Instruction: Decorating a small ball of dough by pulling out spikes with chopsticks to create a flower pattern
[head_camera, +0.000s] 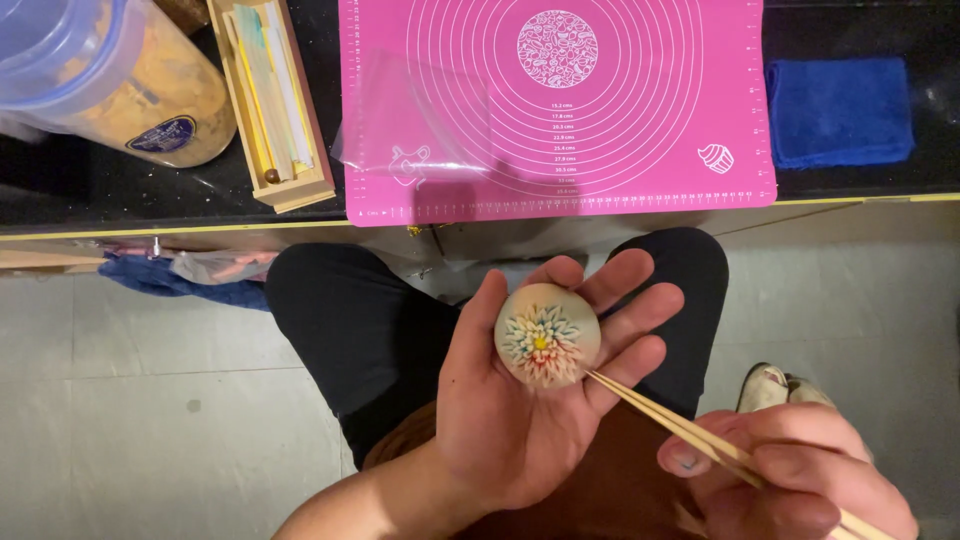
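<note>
The round pale dough ball (547, 335), its multicoloured flower pattern facing up, sat in the open, cupped left hand (525, 400) above the lap. The right hand (790, 470) pinched 2 thin wooden sticks (665, 415), angled up-left, tips touching the ball's lower right edge. Beyond lay a pink silicone mat (560, 110) on the black table (100, 185), well apart.

Left hand (520, 400) palm-up, fingers (640, 310) cupped — right hand (790, 470) pinched shut.
</note>
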